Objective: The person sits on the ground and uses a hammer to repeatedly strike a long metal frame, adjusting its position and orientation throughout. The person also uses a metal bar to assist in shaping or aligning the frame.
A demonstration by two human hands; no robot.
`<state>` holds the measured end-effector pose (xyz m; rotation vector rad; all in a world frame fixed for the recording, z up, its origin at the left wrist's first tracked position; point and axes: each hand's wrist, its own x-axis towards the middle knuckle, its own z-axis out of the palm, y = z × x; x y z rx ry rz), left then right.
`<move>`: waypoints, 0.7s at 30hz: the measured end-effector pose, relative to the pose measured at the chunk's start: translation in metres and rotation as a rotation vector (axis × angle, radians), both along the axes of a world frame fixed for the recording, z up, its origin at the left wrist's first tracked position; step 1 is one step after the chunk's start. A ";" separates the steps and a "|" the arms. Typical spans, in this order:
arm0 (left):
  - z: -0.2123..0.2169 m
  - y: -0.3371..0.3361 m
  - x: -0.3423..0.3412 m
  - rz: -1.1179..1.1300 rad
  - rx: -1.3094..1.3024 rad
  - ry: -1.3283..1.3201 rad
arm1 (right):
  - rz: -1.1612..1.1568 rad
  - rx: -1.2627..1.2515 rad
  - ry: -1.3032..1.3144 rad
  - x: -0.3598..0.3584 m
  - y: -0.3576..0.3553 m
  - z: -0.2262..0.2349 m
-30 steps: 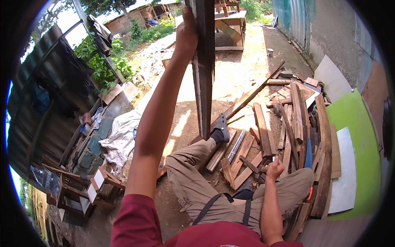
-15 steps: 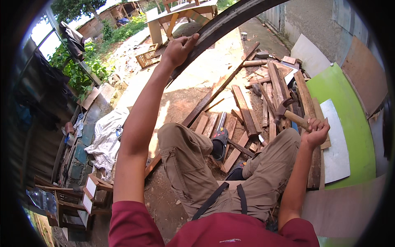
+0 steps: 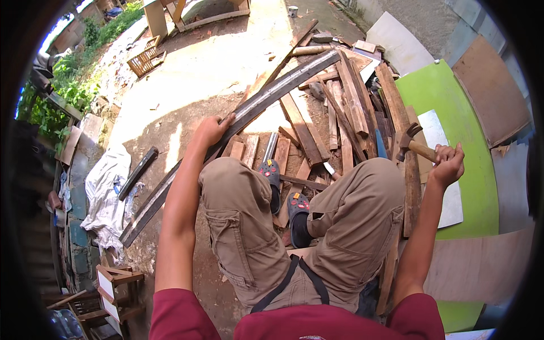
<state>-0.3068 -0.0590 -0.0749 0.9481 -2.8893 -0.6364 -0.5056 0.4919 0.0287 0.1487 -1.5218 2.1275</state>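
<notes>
The left hand is clamping around the long dark plank, steadying it where it lies slanting across the ground from near left to far right. The right hand is gripping a hammer, head raised over the wood pile. The plank's near end is getting lost beside a white cloth.

Dark grey plank, brown hammer handle, bright green board, khaki trousers
</notes>
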 end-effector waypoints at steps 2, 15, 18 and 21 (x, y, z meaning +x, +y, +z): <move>-0.023 -0.006 0.003 0.028 0.024 -0.002 | -0.020 -0.005 -0.155 0.005 -0.021 -0.030; -0.121 -0.054 -0.013 -0.013 0.514 -0.404 | 0.344 0.057 -0.287 -0.005 -0.098 -0.129; -0.168 -0.054 -0.030 -0.082 0.721 -0.554 | 0.372 0.164 -0.239 -0.020 -0.106 -0.166; -0.228 -0.052 -0.035 -0.050 0.903 -0.481 | 0.368 0.223 -0.306 -0.036 -0.122 -0.194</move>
